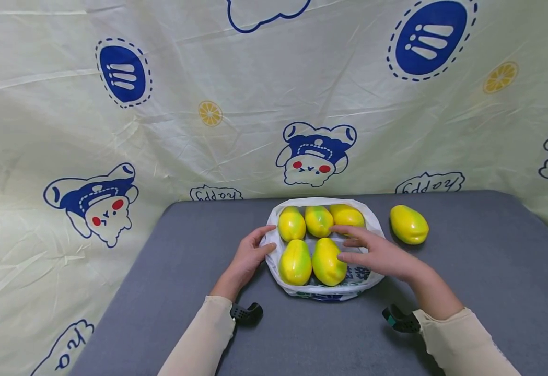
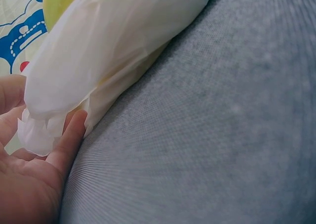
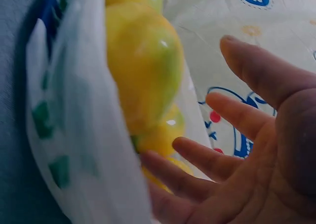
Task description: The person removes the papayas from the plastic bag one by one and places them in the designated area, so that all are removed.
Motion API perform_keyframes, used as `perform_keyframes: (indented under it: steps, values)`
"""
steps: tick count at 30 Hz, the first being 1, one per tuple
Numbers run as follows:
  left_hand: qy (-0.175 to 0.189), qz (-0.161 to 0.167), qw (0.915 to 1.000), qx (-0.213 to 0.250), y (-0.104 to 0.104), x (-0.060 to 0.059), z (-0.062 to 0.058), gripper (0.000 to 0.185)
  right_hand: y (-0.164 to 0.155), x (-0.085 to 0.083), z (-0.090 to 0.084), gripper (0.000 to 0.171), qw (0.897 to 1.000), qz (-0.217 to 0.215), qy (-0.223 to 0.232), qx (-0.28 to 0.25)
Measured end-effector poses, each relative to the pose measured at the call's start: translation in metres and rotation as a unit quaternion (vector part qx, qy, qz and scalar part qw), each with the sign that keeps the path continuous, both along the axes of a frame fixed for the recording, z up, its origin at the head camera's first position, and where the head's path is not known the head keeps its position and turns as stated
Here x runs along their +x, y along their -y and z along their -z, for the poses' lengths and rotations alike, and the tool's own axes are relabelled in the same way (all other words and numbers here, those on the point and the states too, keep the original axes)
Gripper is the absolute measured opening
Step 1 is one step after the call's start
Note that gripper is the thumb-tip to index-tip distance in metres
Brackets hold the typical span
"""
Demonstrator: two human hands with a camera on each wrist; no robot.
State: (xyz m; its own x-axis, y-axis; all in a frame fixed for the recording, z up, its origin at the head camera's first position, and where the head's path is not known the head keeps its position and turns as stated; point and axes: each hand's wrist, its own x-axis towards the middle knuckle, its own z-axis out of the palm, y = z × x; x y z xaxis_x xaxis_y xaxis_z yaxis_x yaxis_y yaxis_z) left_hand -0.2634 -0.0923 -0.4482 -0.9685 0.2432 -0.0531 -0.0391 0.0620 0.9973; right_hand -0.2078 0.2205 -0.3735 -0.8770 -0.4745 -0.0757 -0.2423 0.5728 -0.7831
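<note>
The fruits [image 1: 295, 262] are yellow-green, the bag [image 2: 98, 56] white, the table [image 1: 198, 240] grey.

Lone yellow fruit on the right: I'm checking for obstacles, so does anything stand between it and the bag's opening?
Nothing visible on the grey table between lone fruit and bag. The obstacles are the right rim of the white bag and the right hand, which reaches over that rim, covering part of the opening.

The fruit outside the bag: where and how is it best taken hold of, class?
Probably round its middle, from above, with the right hand, which is nearer. The fruit lies on its side and is longer than it is wide, so the hand could close across its narrower width. Its top is uncovered; the bag is to its left.
</note>
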Motion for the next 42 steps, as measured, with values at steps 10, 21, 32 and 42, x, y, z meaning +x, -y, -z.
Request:
perform_keyframes:
  steps: [10, 21, 32, 42]
  values:
    - [-0.002, 0.007, 1.0, 0.004, 0.001, 0.0, 0.001, 0.047, 0.014, 0.001, 0.012, 0.062, 0.999, -0.023, 0.024, 0.022]
    - [-0.008, -0.003, 1.0, 0.004, -0.001, 0.0, 0.0, 0.046, 0.02, -0.002, 0.023, 0.059, 0.999, -0.043, -0.014, 0.016]
    - [-0.004, -0.004, 1.0, 0.001, -0.001, 0.001, -0.001, 0.046, 0.021, -0.004, 0.025, 0.054, 0.999, -0.036, -0.027, 0.004]
    - [-0.005, -0.006, 0.9999, -0.01, -0.001, 0.002, -0.001, 0.046, 0.021, -0.002, 0.019, 0.048, 0.998, -0.036, -0.041, -0.006]
